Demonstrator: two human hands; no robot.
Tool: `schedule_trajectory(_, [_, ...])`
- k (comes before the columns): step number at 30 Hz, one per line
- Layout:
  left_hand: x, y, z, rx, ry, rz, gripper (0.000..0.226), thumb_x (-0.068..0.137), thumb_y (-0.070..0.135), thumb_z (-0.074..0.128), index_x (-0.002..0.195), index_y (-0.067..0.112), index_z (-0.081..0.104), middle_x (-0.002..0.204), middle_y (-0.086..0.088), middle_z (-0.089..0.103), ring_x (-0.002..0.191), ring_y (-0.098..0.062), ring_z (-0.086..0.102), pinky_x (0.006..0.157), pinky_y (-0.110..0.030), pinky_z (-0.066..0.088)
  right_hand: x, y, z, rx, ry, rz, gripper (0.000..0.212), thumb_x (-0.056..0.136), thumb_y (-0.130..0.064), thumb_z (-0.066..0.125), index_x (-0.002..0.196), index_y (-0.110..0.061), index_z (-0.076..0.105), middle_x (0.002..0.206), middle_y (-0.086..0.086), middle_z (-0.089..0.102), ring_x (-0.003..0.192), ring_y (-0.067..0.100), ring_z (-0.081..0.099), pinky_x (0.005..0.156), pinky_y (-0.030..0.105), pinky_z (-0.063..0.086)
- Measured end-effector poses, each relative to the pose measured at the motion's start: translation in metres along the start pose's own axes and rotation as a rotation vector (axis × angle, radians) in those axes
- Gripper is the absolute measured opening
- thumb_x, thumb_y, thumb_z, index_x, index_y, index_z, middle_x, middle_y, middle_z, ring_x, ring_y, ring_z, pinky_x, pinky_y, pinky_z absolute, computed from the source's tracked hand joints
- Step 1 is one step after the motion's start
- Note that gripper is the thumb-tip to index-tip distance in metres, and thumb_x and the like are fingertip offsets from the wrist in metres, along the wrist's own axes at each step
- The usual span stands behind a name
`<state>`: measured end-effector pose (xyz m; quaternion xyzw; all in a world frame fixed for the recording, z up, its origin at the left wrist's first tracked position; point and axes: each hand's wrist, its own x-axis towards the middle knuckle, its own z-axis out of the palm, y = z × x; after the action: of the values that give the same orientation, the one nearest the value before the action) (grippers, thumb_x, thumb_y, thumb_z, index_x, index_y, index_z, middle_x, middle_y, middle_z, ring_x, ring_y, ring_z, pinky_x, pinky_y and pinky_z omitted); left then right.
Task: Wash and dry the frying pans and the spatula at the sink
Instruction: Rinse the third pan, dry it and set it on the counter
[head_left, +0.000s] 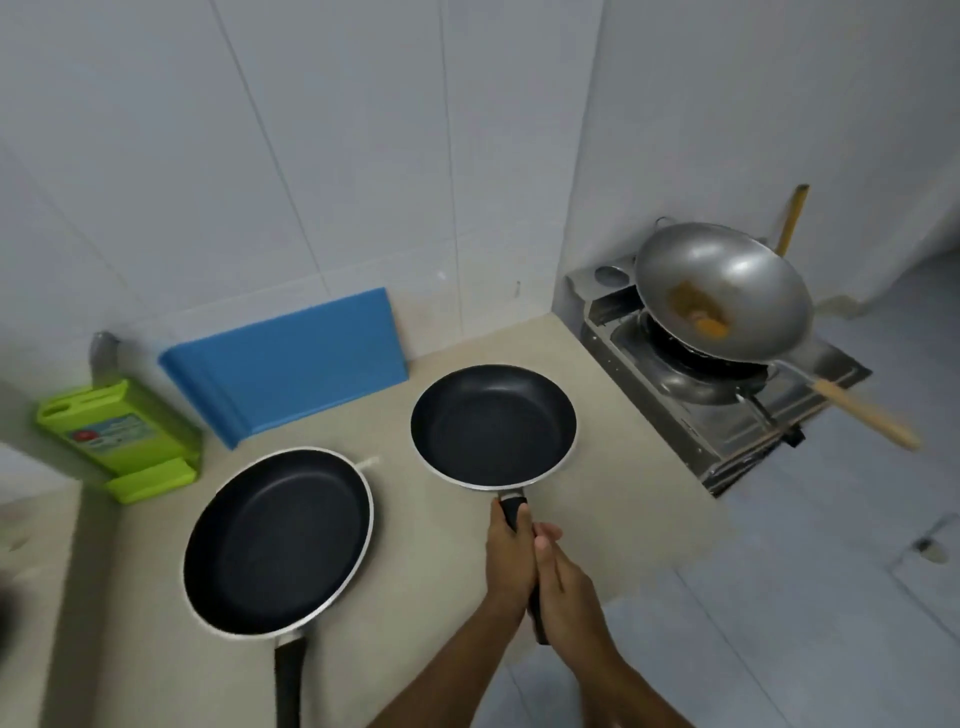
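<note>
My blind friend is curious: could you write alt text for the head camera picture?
A person's left hand grips the handle of a small black frying pan at a beige counter, the right hand against the handle too. A larger pan lies to its left; a wok sits on a stove at right.

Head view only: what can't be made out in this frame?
Head view:
Large frying pan: handle end cut off by the bottom edge.
Right hand: its own back hides whether it grips the small frying pan's handle.
Yellow stick: lower part hidden behind the wok.
</note>
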<state>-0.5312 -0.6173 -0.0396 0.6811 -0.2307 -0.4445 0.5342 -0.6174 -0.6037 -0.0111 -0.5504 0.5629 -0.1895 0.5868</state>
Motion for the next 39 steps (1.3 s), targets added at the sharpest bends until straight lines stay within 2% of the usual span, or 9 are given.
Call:
schedule_trajectory(7, [0.034,-0.005,0.077,-0.05,0.166,-0.06,0.019,0.109,0.033,0.043,0.117,0.019,0.053,0.086,-0.005,0.08,0.082,-0.02,0.077,0.083,-0.047,0.062,0.06,0.009,-0.075,-0.129,-0.155,-0.023,0.065,0.094,-0.062,0.026,0.141,-0.027,0.055,0.106,-0.006,0.073,0.096,-0.002,0.067,0.084,0.01,0.051])
schedule_trajectory(11, [0.039,-0.003,0.107,-0.094,0.237,-0.097,0.022,0.108,0.032,0.045,0.119,0.014,0.052,0.086,-0.008,0.079,0.081,-0.023,0.077,0.078,-0.042,0.062,0.078,0.014,-0.104,-0.183,-0.223,-0.051,0.061,0.097,-0.056,0.029,0.144,-0.024,0.052,0.09,-0.015,0.068,0.082,-0.012,0.064,0.072,0.003,0.047])
schedule_trajectory(15, [0.049,-0.01,0.118,-0.05,0.253,-0.071,0.027,0.108,0.034,0.046,0.125,0.013,0.051,0.088,-0.006,0.079,0.082,-0.019,0.077,0.073,-0.029,0.062,0.093,0.017,-0.115,-0.19,-0.262,-0.054,0.065,0.093,-0.059,0.029,0.144,-0.026,0.052,0.085,-0.01,0.07,0.078,-0.008,0.067,0.071,0.01,0.052])
schedule_trajectory(18, [0.061,-0.01,0.119,-0.033,0.262,-0.074,0.034,0.108,0.036,0.046,0.131,0.011,0.048,0.088,-0.005,0.08,0.082,-0.018,0.077,0.074,-0.029,0.062,0.106,0.018,-0.117,-0.184,-0.292,-0.062,0.063,0.094,-0.056,0.03,0.141,-0.021,0.055,0.082,-0.011,0.067,0.076,-0.01,0.066,0.067,0.008,0.051])
schedule_trajectory(21, [0.066,-0.008,0.117,-0.088,0.246,-0.111,0.034,0.108,0.034,0.045,0.135,0.013,0.046,0.092,-0.012,0.079,0.084,-0.021,0.078,0.074,-0.028,0.062,0.113,0.017,-0.114,-0.191,-0.332,-0.055,0.065,0.094,-0.059,0.028,0.147,-0.027,0.046,0.094,-0.01,0.068,0.083,-0.004,0.066,0.071,0.009,0.051])
schedule_trajectory(26, [0.082,-0.017,0.101,-0.164,0.22,-0.294,0.041,0.107,0.027,0.05,0.147,0.023,0.042,0.104,-0.01,0.078,0.095,-0.029,0.077,0.097,-0.052,0.057,0.127,0.019,-0.111,-0.175,-0.407,0.024,0.062,0.096,-0.06,0.027,0.153,-0.035,0.034,0.125,-0.005,0.067,0.099,0.003,0.062,0.079,0.009,0.048])
schedule_trajectory(31, [0.082,-0.02,0.09,-0.172,0.154,-0.41,0.053,0.105,0.025,0.053,0.154,0.031,0.032,0.114,-0.008,0.076,0.102,-0.029,0.075,0.1,-0.052,0.056,0.131,0.036,-0.109,-0.205,-0.482,0.08,0.052,0.104,-0.046,0.033,0.154,-0.034,0.029,0.117,-0.009,0.066,0.106,0.007,0.067,0.093,0.023,0.056])
schedule_trajectory(35, [0.083,-0.026,0.088,-0.195,0.147,-0.448,0.061,0.104,0.021,0.055,0.158,0.032,0.027,0.114,-0.01,0.076,0.103,-0.03,0.075,0.1,-0.051,0.056,0.134,0.043,-0.108,-0.258,-0.542,0.089,0.049,0.106,-0.042,0.034,0.154,-0.036,0.024,0.123,-0.005,0.066,0.1,0.003,0.064,0.08,0.013,0.053])
schedule_trajectory(39, [0.083,-0.028,0.088,-0.199,0.157,-0.46,0.064,0.104,0.018,0.056,0.158,0.031,0.026,0.116,-0.012,0.074,0.103,-0.03,0.075,0.1,-0.051,0.056,0.137,0.043,-0.11,-0.286,-0.588,0.109,0.054,0.107,-0.042,0.033,0.158,-0.031,0.019,0.14,-0.001,0.058,0.114,0.009,0.059,0.072,0.008,0.048])
